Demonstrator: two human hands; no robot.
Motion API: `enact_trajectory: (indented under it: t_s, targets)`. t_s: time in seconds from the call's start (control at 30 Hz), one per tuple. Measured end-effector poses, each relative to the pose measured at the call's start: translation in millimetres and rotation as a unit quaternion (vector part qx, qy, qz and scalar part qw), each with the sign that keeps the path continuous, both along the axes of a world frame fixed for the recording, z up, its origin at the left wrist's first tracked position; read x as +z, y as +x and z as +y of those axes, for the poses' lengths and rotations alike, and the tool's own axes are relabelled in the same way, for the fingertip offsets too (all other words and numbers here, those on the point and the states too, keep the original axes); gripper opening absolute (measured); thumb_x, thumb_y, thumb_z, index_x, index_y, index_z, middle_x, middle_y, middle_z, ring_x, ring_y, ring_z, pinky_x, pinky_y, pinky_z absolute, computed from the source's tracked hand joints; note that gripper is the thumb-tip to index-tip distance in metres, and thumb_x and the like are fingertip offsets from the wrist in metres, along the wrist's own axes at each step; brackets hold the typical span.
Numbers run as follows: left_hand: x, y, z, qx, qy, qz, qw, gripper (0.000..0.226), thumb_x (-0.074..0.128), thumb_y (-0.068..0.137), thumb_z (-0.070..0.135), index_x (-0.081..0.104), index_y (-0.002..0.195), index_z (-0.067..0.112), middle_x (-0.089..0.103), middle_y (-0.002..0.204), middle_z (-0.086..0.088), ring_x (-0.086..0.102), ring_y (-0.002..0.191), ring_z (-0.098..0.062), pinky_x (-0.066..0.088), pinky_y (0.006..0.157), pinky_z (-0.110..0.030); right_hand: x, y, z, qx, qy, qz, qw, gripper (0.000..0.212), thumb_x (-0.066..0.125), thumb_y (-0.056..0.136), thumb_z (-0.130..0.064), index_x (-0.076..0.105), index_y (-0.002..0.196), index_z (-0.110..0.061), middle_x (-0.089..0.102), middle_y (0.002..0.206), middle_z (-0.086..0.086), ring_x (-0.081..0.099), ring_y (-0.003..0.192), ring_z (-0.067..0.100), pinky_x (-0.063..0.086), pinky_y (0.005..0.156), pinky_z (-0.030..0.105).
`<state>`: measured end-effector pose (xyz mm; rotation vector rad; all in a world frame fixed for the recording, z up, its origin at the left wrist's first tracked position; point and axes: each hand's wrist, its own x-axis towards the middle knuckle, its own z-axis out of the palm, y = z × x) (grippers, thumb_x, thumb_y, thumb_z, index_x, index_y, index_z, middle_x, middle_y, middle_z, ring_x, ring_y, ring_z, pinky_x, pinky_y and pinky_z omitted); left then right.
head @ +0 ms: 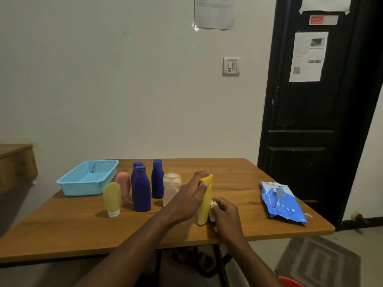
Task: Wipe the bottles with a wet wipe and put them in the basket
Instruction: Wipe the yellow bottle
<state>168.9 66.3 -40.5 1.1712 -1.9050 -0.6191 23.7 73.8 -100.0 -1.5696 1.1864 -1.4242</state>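
Yellow bottle (205, 200) upright near the table's near edge, long axis close to vertical, cap end up and leaning slightly right and away. Gripped at the cap and neck by the left hand (189, 196), fingers curled over the top, thumb pressed to the near side. Lower body flanked on its right by the right hand (224, 212), fingers bunched and pinching a white wet wipe (213, 211) against the bottle's side. Base at or just above the tabletop; cannot tell whether touching.

To the left, a cluster of standing bottles: three dark blue bottles (142, 189), caps up; a translucent white bottle (171, 188) with a yellow-rimmed top just beside them; a pink squeeze tube (123, 185) and a pale yellow squeeze tube (112, 198), the yellow one clearly cap-down on a clear cap. Further left, a light blue mesh basket (88, 179) near the far-left corner, nothing visible inside. Well apart on the right, a blue wet wipe pack (281, 201) lying flat, flap lifted.

Wooden table (62, 230) on dark metal legs, pushed against a plain pale wall. Light switch (231, 66) and a taped paper notice (214, 12) on the wall. Black door (310, 121) on the right with papers stuck on. Grey patterned rug (319, 259) on the floor below the table's right corner.
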Motion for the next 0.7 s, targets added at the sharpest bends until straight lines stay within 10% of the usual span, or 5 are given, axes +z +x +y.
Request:
enact_trajectory:
  t_s: [0.17, 0.37, 0.57, 0.7]
  targets:
    - [1.0, 6.3, -1.5, 0.023, -0.032, 0.038, 0.999, 0.038, 0.053, 0.105, 0.023, 0.056, 0.143, 0.031, 0.054, 0.143, 0.016, 0.049, 0.130, -0.004, 0.043, 0.107, -0.027, 8.9, 2.7, 2.7, -0.030, -0.052, -0.060, 0.996, 0.031, 0.058, 0.100, -0.009, 0.068, 0.117, -0.033, 0.073, 0.103, -0.025, 0.066, 0.103, -0.006, 0.055, 0.083, 0.016]
    - [1.9, 8.9, -3.1, 0.024, -0.034, 0.043, 0.998, 0.040, 0.059, 0.102, 0.019, 0.061, 0.140, 0.031, 0.059, 0.137, 0.015, 0.052, 0.126, -0.001, 0.045, 0.106, -0.027, 24.5, 7.4, -1.3, -0.018, -0.046, -0.091, 0.995, 0.029, 0.054, 0.104, -0.015, 0.068, 0.126, -0.025, 0.073, 0.114, -0.013, 0.066, 0.107, 0.000, 0.058, 0.088, 0.023]
    - [2.4, 8.7, -2.7, 0.045, -0.036, 0.052, 0.997, 0.040, 0.061, 0.101, 0.019, 0.063, 0.138, 0.032, 0.061, 0.139, 0.015, 0.053, 0.128, -0.004, 0.046, 0.108, -0.032, -2.7, 3.5, -1.8, 0.004, -0.007, 0.076, 0.997, 0.029, 0.044, 0.102, -0.015, 0.068, 0.085, -0.015, 0.069, 0.079, 0.002, 0.064, 0.077, 0.022, 0.050, 0.069, 0.044]
    - [-0.9, 5.7, -1.7, 0.066, -0.050, 0.060, 0.995, 0.038, 0.063, 0.100, 0.020, 0.065, 0.135, 0.033, 0.062, 0.137, 0.017, 0.054, 0.126, -0.002, 0.047, 0.108, -0.031, -7.2, -2.8, -3.5, -0.022, 0.005, 0.235, 0.972, 0.026, 0.049, 0.103, -0.017, 0.069, 0.119, -0.015, 0.072, 0.104, 0.001, 0.064, 0.094, 0.015, 0.047, 0.078, 0.032]
